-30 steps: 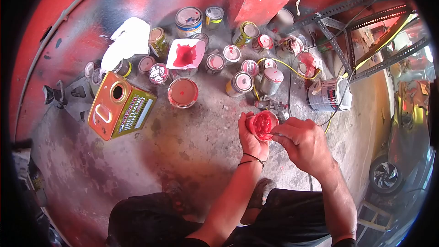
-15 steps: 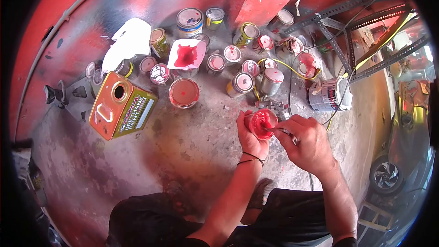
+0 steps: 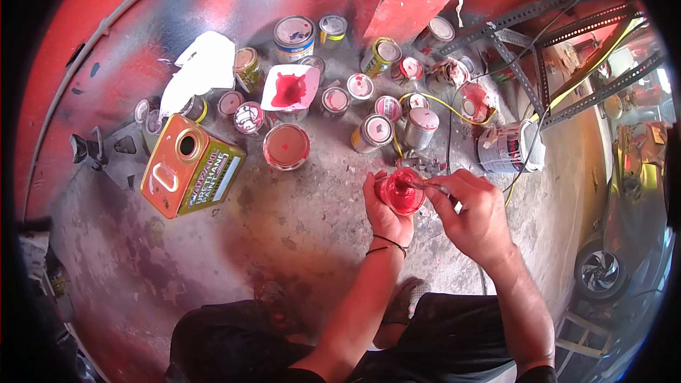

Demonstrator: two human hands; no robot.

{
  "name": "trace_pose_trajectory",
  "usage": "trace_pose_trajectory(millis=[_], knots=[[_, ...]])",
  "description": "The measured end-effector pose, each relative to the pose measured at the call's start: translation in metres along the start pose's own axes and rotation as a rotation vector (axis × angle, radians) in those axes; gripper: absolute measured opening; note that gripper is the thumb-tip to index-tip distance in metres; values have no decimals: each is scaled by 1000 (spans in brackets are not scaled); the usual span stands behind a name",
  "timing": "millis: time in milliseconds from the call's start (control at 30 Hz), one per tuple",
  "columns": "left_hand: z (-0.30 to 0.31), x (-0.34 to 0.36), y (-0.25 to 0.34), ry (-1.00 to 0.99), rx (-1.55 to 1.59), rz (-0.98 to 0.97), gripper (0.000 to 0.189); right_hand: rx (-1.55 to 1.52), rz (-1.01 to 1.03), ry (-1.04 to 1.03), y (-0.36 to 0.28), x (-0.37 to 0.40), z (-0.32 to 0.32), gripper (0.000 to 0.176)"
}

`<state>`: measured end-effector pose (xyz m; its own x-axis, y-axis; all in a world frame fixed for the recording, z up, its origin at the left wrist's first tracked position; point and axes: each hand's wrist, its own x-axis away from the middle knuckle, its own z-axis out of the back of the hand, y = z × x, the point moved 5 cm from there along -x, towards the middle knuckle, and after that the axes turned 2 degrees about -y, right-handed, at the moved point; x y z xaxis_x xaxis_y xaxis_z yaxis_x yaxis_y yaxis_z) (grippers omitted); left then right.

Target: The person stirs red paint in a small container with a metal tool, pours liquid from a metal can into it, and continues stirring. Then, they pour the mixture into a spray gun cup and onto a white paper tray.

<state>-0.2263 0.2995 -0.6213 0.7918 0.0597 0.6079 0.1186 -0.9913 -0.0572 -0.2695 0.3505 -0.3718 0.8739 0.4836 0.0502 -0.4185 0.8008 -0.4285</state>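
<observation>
My left hand [image 3: 385,218] is wrapped round the side of a small cup of red paint [image 3: 406,202], held above the floor in front of my knees. In my right hand [image 3: 479,218] is a thin metallic-looking stirrer [image 3: 432,186], pinched between thumb and fingers. Its far end dips into the red paint, so I cannot see the tip's shape. Just beyond the cup, a spray gun-like metal piece [image 3: 418,164] lies on the floor, partly hidden.
Several paint cans [image 3: 372,133] crowd the floor ahead. A urethane paint thinner tin [image 3: 206,174] stands at left, near a red-stained paper strainer [image 3: 289,89] on a can. A metal shelf frame [image 3: 521,64], a yellow hose [image 3: 454,103] and a large bucket [image 3: 507,147] are at right.
The stirrer's end has shifted up toward the cup's far side, and my right hand has moved slightly left and up. The cup's mouth is tilted more toward me.
</observation>
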Motion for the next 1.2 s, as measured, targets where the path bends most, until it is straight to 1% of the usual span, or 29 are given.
trace_pose_trajectory(millis=[33, 67, 133, 233, 267, 333, 433, 533, 633, 733, 867, 933, 1033, 1133, 1200], knots=[[-1, 0, -1, 5, -10, 1, 49, 81, 40, 7, -1, 0, 0, 8], [-2, 0, -1, 11, -21, 3, 54, 24, 32, -21, 0, 1, -2, 9], [-3, 0, 0, 8, -35, -11, 54, -87, 13, -79, 1, 2, -6, 11], [-7, 4, 1, 22, -42, -14, 54, -162, -95, -33, 0, -1, -1, 12], [-8, 5, 1, 28, -42, -14, 53, -74, -43, -16, 0, -1, -1, 13], [0, 1, -1, 9, 2, -21, 47, 101, 63, 20, 3, 1, -4, 14], [2, -1, -1, 8, 20, -42, 47, -100, -3, -44, 6, 5, -12, 14], [-3, 3, 2, 31, 15, -52, 47, -144, -7, -98, 2, 8, -13, 13], [-1, 3, 4, 27, 4, -54, 47, 14, 81, -101, 6, 8, -13, 12], [-4, 5, 5, 29, -1, -36, 47, 139, 130, -47, 4, 3, -8, 14], [-10, 7, 3, 7, -15, -9, 46, 202, 165, 14, -3, -1, -4, 15], [-11, 8, 4, 34, -20, -21, 46, 213, 184, 41, -3, -1, -3, 14], [-8, 6, 5, 16, 9, -41, 46, 268, 168, -44, -9, 1, 0, 15], [-4, 4, 6, 9, 14, -62, 48, 65, 70, -118, -4, 5, -7, 12], [-2, 3, 6, 5, 13, -63, 48, -90, -20, -74, -4, 2, -5, 11]])
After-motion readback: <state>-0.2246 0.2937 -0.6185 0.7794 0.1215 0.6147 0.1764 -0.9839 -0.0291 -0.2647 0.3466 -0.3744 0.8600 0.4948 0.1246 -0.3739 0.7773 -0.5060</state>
